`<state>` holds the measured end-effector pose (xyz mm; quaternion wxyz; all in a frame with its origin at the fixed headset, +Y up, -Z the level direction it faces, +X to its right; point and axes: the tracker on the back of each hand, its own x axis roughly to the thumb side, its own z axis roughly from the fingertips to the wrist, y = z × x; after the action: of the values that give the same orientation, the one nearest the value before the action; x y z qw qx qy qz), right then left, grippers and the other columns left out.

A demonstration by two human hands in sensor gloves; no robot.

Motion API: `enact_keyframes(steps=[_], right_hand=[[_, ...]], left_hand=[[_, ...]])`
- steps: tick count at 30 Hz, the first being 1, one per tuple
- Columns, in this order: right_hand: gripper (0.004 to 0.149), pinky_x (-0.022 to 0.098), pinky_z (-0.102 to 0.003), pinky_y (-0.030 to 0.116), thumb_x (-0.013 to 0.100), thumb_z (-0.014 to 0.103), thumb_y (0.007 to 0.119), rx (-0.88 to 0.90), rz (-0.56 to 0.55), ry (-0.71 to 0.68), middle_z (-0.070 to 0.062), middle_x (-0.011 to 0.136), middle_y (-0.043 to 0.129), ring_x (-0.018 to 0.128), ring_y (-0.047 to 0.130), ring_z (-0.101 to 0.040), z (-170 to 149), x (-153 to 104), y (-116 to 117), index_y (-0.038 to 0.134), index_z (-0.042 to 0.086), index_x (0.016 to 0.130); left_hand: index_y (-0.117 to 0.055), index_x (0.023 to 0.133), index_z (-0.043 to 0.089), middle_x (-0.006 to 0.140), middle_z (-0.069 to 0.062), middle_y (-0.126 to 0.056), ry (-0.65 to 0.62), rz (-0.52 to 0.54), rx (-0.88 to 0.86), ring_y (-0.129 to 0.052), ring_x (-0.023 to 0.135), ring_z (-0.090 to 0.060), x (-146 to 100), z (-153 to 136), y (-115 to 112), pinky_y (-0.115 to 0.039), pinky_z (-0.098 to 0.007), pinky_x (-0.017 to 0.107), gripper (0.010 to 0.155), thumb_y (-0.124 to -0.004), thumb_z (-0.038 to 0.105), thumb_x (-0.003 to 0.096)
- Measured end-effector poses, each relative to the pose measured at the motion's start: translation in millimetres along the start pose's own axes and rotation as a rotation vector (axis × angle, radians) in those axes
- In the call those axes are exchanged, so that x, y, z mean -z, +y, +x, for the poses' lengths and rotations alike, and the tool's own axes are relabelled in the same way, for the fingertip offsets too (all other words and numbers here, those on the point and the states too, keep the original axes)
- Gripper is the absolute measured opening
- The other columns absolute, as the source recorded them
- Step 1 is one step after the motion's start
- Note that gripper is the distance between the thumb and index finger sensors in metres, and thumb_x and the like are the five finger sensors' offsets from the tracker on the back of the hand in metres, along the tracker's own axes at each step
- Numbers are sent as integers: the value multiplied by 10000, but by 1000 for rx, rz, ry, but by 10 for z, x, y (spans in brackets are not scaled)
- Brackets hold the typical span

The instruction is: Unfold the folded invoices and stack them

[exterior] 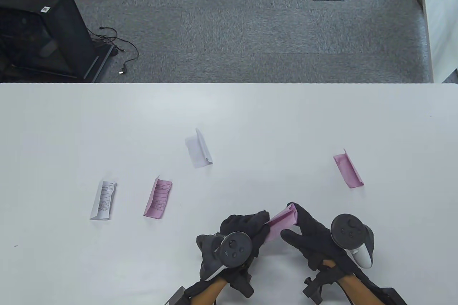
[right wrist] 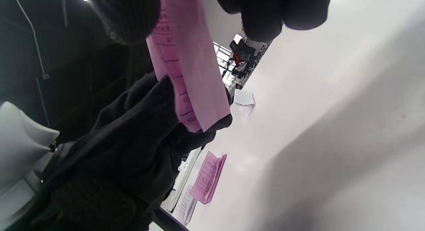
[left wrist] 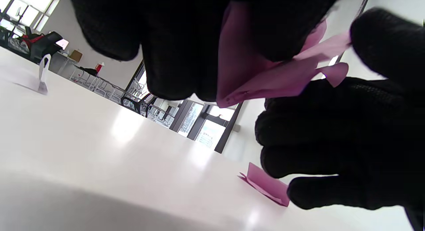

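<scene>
Both hands hold one folded pink invoice (exterior: 282, 222) above the table's front middle. My left hand (exterior: 250, 228) grips its left end, and my right hand (exterior: 298, 224) grips its right end. The same pink slip shows in the left wrist view (left wrist: 262, 80) and in the right wrist view (right wrist: 192, 75), where printed lines run along it. On the table lie a folded white invoice (exterior: 103, 200), a folded pink invoice (exterior: 157, 198), a white one standing half open (exterior: 198, 148) and a pink one at the right (exterior: 348, 168).
The white table (exterior: 71, 122) ends at its far edge with grey carpet beyond. A black cabinet (exterior: 39, 29) with cables stands on the floor at the far left. The four other slips lie apart from one another.
</scene>
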<state>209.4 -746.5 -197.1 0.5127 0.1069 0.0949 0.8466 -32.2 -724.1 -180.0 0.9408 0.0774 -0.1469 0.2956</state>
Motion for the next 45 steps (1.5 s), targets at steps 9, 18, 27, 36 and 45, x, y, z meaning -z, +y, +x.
enact_keyframes(steps=[9, 18, 27, 36, 45], right_hand=[[429, 654, -658, 533, 547, 369, 682, 175, -34, 14, -43, 831, 881, 819, 818, -368, -77, 14, -25, 710, 180, 930], [394, 651, -646, 555, 530, 365, 714, 191, -24, 25, -30, 764, 909, 782, 848, -348, -103, 28, -15, 754, 177, 874], [393, 645, -638, 568, 516, 385, 742, 11, -112, 27, -27, 717, 921, 739, 871, -337, -127, 30, 31, 769, 166, 841], [396, 647, -629, 583, 503, 421, 756, -3, -37, -49, -9, 697, 932, 730, 884, -322, -46, -9, 165, 783, 188, 822], [393, 643, -618, 600, 495, 442, 755, 77, -2, -92, -1, 673, 950, 703, 902, -312, -8, -33, 201, 808, 200, 801]], left_hand=[[-845, 913, 235, 835, -34, -1022, 76, -95, -297, -977, 767, -269, -7, -203, -53, -725, -554, 660, 420, -815, 410, 532], [-712, 1032, 205, 943, -110, -925, 174, -85, -360, -890, 840, -357, -36, -360, -72, -649, -611, 676, 554, -815, 431, 537], [-620, 1083, 249, 1019, -97, -825, -175, 17, 27, -829, 874, -338, -187, 67, 28, -690, -556, 662, 635, -805, 498, 528], [-378, 1151, 127, 1099, -192, -699, -31, -271, -341, -758, 922, -424, -107, -98, -254, -663, -583, 659, 911, -842, 543, 486], [-417, 1143, 127, 1053, -181, -742, 4, -288, -513, -784, 903, -398, -106, -122, -314, -676, -580, 660, 913, -876, 531, 465]])
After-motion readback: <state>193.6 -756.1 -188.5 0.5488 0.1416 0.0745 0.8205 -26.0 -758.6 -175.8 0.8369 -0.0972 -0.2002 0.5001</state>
